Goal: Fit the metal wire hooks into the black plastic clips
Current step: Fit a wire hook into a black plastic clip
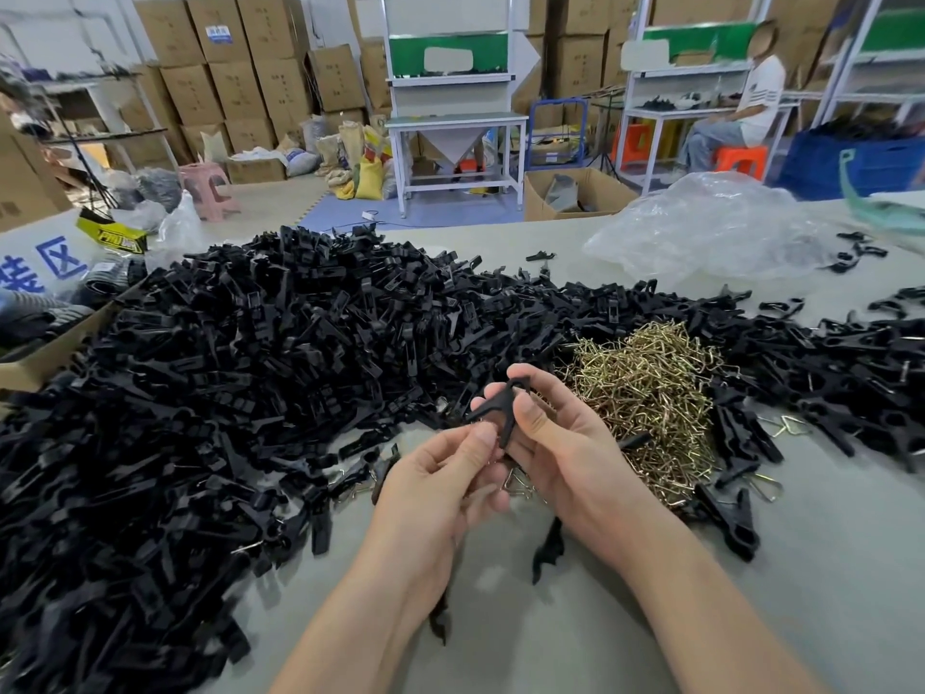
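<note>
Centrally, black clip (493,410) between left hand (440,488) and right hand (560,443), both pinch-tight on it

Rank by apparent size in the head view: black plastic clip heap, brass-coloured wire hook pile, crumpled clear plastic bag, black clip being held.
1. black plastic clip heap
2. crumpled clear plastic bag and brass-coloured wire hook pile: look alike; the bag lies farther off, so unranked
3. held black clip
</note>
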### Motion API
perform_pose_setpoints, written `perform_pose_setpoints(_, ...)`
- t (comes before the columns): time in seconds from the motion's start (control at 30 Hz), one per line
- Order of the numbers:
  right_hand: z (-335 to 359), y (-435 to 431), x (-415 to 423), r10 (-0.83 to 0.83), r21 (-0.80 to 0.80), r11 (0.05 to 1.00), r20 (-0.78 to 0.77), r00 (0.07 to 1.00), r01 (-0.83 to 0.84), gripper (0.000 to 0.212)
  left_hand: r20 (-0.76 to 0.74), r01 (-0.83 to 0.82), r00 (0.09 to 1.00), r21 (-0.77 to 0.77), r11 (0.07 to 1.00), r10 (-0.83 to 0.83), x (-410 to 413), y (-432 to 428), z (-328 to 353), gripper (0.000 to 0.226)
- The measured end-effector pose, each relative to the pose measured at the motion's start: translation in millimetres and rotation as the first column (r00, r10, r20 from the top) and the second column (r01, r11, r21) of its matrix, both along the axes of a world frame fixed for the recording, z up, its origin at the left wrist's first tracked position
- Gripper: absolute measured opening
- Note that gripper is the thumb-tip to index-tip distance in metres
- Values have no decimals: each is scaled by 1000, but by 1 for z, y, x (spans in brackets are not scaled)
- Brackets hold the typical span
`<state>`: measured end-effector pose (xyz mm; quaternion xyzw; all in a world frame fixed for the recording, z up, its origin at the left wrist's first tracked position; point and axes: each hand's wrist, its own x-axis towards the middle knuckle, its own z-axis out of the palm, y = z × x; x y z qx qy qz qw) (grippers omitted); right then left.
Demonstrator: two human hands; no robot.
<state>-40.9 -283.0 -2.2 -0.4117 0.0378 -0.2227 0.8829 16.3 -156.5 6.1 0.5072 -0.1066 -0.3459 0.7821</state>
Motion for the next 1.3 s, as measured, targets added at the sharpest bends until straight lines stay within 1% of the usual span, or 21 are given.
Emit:
perform_pose_setpoints(0.17,-2,0,2,-22,-24,999,-1,1000,22,25,-171,28,985,-50,998,-36,7,2,-1,17)
perform_pose_setpoints(0.23,-2,0,3,-17,-31,999,-19,1000,17,24,-198,25,980,-52,998,-35,8,3,0,20)
perform_pose_setpoints(0.33,-3,0,4,-23,-59,998,-44,999,20,25,-156,-3,988,-54,999,-6,5,2,-1,15)
perform_pose_setpoints(0.37,-3,0,3,-23,-64,998,-48,999,20,26,-143,-8,990,-66,998,-1,4,2,0,18)
perform_pose_setpoints(0.47,-4,0,2,-12,-68,998,-47,999,9,27,-135,-37,991,-97,995,24,3,1,1,48)
perform_pose_setpoints(0.5,-4,0,2,-6,-70,998,-41,999,3,26,-133,-48,990,-96,994,35,4,1,2,52)
perform_pose_setpoints(0.67,-4,0,2,-1,-59,998,-29,1000,0,23,-125,-46,991,-72,996,37,5,3,2,55)
perform_pose_setpoints(0.77,-5,-1,2,-5,-45,999,-33,999,4,24,-115,-57,992,-47,997,51,6,3,1,47)
perform_pose_setpoints(0.9,-4,0,3,2,-67,998,-42,999,-5,24,-102,-61,993,-54,997,55,7,4,1,53)
perform_pose_setpoints(1.03,-3,1,2,-2,-60,998,-46,999,-1,26,-104,-55,993,-72,996,47,6,4,0,47)
perform_pose_setpoints(1.17,-2,1,1,7,-60,998,-47,999,-10,26,-107,-53,993,-53,997,47,8,4,-2,38)
perform_pose_setpoints(1.3,-1,2,1,4,-77,997,-57,998,-8,27,-94,-58,994,-45,997,53,9,4,-3,39)
